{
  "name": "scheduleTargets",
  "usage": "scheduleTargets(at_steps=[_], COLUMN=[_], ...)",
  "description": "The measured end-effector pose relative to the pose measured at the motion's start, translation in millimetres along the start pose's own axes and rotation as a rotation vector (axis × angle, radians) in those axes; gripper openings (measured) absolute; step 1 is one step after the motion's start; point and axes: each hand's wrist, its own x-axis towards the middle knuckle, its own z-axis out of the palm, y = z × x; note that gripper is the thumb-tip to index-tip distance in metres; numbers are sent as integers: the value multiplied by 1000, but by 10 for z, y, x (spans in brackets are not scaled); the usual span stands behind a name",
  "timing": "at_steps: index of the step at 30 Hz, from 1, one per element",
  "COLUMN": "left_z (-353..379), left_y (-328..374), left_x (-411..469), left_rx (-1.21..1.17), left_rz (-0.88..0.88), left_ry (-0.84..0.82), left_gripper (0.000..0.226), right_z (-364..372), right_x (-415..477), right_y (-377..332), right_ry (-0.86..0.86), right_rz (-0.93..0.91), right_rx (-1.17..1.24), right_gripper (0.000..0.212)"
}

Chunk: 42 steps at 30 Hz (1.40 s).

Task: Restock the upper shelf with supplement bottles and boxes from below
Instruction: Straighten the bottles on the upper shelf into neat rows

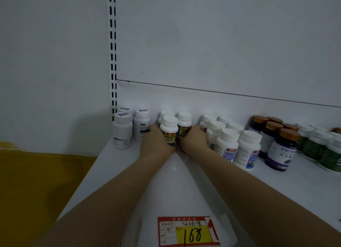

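Note:
On the white upper shelf stand three white-capped supplement bottles with dark yellow-banded labels. My left hand curls round the front one from the left. My right hand grips the bottle just right of it, and both bottles stand upright on the shelf. A third bottle of that kind stands behind them against the back panel.
Three white bottles with barcode caps stand at the shelf's left end. Right of my hands are several white bottles, dark bottles with brown caps and green bottles. A red and yellow price tag lies at the front edge.

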Motion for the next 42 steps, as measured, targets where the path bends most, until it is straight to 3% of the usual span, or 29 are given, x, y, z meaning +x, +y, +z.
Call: scheduleTargets(at_steps=[4, 7, 10, 13, 16, 18, 21, 23, 25, 30, 34, 37, 42], left_z=[-32, -95, -200, -261, -301, -270, -80, 95, 277, 528, 526, 511, 481], left_y=[31, 92, 253, 411, 628, 821, 1040, 1118, 1127, 1058, 988, 941, 965], left_x=[-9, -1, -109, -279, -496, -639, -790, -873, -898, -846, -767, -720, -698], left_rx=[-2, 21, 165, 178, 269, 314, 219, 110, 86, 96, 83, 79, 163], left_rz=[-30, -77, -128, -112, 69, 154, 89, -2, -49, -36, -13, -10, 38], left_ry=[-32, -60, -76, -45, 114, 163, -6, -181, -239, -228, -185, -206, -255], left_gripper=[75, 77, 72, 76, 71, 72, 77, 79, 85, 85, 76, 84, 61], right_z=[-71, -219, -457, -897, -1385, -1695, -1953, -1921, -1792, -1564, -1417, -1351, -1346], right_x=[-62, -251, -441, -578, -641, -678, -666, -628, -553, -485, -431, -433, -438], right_y=[-9, -27, -15, -45, 66, 265, 770, 1113, 1369, 1552, 1558, 1536, 1497], right_ry=[-27, -65, -134, -106, -27, 41, 12, -67, -166, -232, -202, -180, -189], right_rz=[7, -54, -104, -153, -247, -262, -241, -199, -175, -169, -242, -282, -292], right_rx=[214, 232, 239, 199, 216, 160, -88, -200, -150, -44, -6, -14, -18], right_gripper=[21, 7, 24, 19, 17, 31, 18, 16, 29, 48, 39, 35, 35])
